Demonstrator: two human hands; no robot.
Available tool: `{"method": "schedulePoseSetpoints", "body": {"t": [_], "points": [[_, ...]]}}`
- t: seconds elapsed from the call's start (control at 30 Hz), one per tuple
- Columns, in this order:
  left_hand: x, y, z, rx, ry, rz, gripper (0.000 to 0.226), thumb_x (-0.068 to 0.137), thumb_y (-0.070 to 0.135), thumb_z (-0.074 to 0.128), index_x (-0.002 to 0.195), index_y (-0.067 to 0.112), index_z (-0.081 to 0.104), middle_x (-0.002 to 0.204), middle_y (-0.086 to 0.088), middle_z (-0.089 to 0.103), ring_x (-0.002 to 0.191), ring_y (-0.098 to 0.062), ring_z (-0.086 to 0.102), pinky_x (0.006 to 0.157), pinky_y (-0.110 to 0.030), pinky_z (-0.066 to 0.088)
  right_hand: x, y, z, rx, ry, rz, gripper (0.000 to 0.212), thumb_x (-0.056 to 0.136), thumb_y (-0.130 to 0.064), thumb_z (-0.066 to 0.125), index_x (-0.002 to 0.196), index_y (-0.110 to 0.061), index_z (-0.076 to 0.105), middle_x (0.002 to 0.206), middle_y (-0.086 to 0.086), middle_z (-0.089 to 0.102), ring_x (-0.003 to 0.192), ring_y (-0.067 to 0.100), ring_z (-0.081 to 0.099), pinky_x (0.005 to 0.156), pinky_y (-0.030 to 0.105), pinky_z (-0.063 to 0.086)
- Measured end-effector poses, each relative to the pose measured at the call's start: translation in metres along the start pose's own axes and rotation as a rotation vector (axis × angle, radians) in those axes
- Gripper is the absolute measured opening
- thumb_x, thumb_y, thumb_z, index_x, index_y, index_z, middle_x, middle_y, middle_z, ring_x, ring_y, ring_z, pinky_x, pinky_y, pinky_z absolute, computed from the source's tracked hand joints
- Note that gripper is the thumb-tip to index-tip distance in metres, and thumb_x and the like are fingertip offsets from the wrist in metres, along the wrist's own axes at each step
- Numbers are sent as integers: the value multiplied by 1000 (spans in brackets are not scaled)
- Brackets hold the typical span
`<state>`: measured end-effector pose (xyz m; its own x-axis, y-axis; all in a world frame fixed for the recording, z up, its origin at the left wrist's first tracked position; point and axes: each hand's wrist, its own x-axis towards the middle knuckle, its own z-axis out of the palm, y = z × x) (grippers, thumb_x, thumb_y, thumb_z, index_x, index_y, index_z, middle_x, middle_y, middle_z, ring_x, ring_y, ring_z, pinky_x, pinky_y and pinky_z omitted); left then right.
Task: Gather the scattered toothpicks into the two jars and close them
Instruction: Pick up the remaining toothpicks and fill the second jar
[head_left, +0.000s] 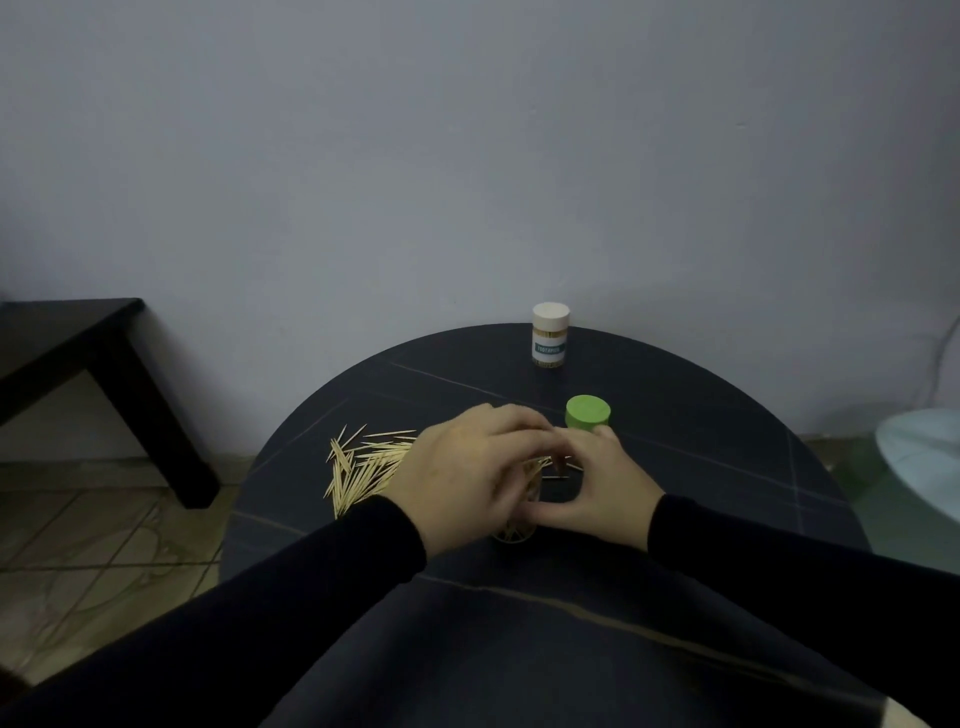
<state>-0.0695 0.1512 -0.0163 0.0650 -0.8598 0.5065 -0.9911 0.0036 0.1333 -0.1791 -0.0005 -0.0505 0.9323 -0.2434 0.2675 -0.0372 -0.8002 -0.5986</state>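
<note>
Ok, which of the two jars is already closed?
The far jar with the white lid and label, standing alone near the table's back edge. The other jar sits open between both hands, its green lid lying apart on the table.

Two jars, one capped (550, 338), one open (514, 532); one green lid (587, 413); perhaps dozens of toothpicks (363, 465).

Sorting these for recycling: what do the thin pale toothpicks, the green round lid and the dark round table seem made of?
Thin pale toothpicks: likely wood or bamboo, matte tan, pointed. Green round lid: probably plastic, smooth, uniformly coloured. Dark round table: stone-look top, faint pale veins; real stone or laminate, unclear.
</note>
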Motion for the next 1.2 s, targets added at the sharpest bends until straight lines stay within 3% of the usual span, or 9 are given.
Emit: {"method": "schedulePoseSetpoints", "body": {"t": [0.17, 0.3, 0.4, 0.5, 0.7, 0.87, 0.93, 1.07, 1.2], "points": [[1, -7, -8, 94, -106, 151, 42, 80, 22, 41, 109, 26, 71, 110, 13, 67, 74, -11, 54, 55, -18, 41, 0, 3, 4, 24, -6, -22, 33, 66, -68, 65, 90, -47, 57, 93, -25, 61, 93, -2, 55, 96, 33, 31], [-1, -22, -18, 48, -94, 183, 38, 79, 18, 46, 105, 23, 73, 106, 13, 70, 76, -12, 56, 59, -23, 49, 1, 5, 3, 9, -39, 8, 48, 63, -76, 63, 105, -55, 53, 105, -27, 59, 96, 2, 49, 93, 28, 33], [-3, -30, -26, -3, -68, 136, 25, 83, 22, 54, 97, 23, 75, 95, 13, 70, 79, -8, 56, 65, -26, 51, 1, 5, 2, 0, -61, 35, 60, 62, -77, 62, 116, -53, 52, 109, -28, 57, 94, 4, 46, 90, 24, 34], [-6, -34, -26, -73, -62, 68, 16, 86, 32, 61, 94, 26, 74, 88, 16, 69, 80, -2, 56, 68, -21, 49, 0, 4, 0, -19, -68, 35, 64, 63, -76, 62, 120, -49, 53, 111, -28, 57, 94, 4, 47, 94, 28, 35], [-7, -36, -17, -133, -94, -94, 19, 85, 42, 59, 98, 34, 70, 87, 18, 67, 83, 2, 56, 69, -19, 50, 2, 3, -2, -29, -92, 36, 64, 64, -74, 63, 122, -48, 52, 114, -26, 58, 99, 3, 47, 97, 32, 35], [-6, -36, -15, -55, -136, 4, 31, 88, 53, 51, 86, 31, 74, 99, 17, 63, 91, -3, 49, 73, -27, 49, 0, 7, 3, 22, -60, 49, 62, 61, -78, 62, 117, -53, 51, 107, -26, 59, 94, 9, 49, 93, 36, 41], [-8, -36, -12, -56, -128, 9, 30, 89, 50, 50, 90, 30, 73, 104, 15, 60, 94, -3, 47, 77, -29, 49, 1, 9, 5, 60, -51, 54, 64, 59, -80, 63, 116, -53, 53, 105, -27, 60, 92, 10, 50, 90, 37, 44], [-7, -23, -6, -74, -73, 24, 32, 89, 32, 51, 117, 26, 64, 116, 11, 57, 99, -6, 47, 83, -24, 46, 1, 11, 9, 153, -20, 55, 72, 59, -74, 71, 123, -46, 53, 100, -20, 61, 90, 13, 53, 84, 42, 50], [-4, -10, 5, 8, -157, 148, 39, 90, 26, 42, 122, 17, 63, 122, 6, 62, 93, -17, 52, 79, -37, 50, 0, 11, 9, 228, 0, 63, 87, 63, -48, 80, 137, -46, 35, 107, -18, 64, 104, 11, 60, 97, 35, 48]]}}
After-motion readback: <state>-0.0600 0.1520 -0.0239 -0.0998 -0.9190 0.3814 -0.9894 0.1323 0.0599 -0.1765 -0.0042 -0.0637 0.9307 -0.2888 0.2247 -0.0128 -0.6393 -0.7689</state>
